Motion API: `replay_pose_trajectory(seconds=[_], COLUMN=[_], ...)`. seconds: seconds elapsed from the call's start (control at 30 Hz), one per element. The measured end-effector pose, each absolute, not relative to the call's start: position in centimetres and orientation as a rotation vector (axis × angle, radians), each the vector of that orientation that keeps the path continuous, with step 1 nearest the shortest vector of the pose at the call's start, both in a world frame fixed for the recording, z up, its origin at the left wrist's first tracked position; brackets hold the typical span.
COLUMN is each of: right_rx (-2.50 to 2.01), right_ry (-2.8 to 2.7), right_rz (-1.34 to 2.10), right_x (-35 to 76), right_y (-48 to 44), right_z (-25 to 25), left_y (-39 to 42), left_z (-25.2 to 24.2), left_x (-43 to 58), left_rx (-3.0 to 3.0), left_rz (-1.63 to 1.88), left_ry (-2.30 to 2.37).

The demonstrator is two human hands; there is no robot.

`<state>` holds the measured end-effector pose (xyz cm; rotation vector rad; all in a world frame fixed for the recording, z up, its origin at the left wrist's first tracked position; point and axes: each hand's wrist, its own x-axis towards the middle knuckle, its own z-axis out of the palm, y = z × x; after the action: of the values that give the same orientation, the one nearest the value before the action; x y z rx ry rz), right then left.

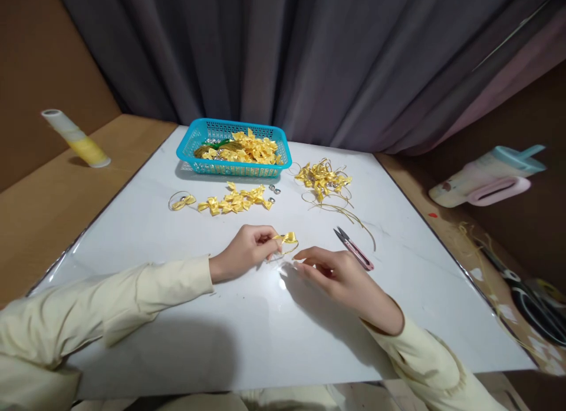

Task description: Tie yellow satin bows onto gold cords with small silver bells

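Between thumb and fingers, my left hand pinches a yellow ribbon bow with a loop of thin gold cord hanging below it. Just to the right, my right hand hovers over the white board with its fingers apart, close to the cord but holding nothing that I can see. Beyond my hands lies a row of loose yellow bows, with a few small silver bells or beads at its right end. One bow with a cord loop sits at the left of that row.
A blue basket of bows and cord stands at the back. Right of it is a pile of corded bows. Pink thread snips lie near my right hand. A ribbon roll, a tumbler and black-handled scissors flank the board.
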<state>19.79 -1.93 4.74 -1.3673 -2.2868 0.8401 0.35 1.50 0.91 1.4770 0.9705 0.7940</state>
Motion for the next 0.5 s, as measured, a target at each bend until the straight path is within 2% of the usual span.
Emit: replay_pose_trajectory(seconds=[0.23,0.5], right_rx=[-1.263,-1.089], right_ry=[-2.164,-2.600], right_rz=[0.463,0.203], right_x=[20.1,18.2], right_y=[-3.1,0.5], right_z=[7.2,4.8], left_y=[1.5,1.4], left_z=[0.9,0.4], left_x=[0.6,0.5], left_rx=[1.460,1.524], left_rz=[0.762,0.729], left_ry=[0.973,0.917])
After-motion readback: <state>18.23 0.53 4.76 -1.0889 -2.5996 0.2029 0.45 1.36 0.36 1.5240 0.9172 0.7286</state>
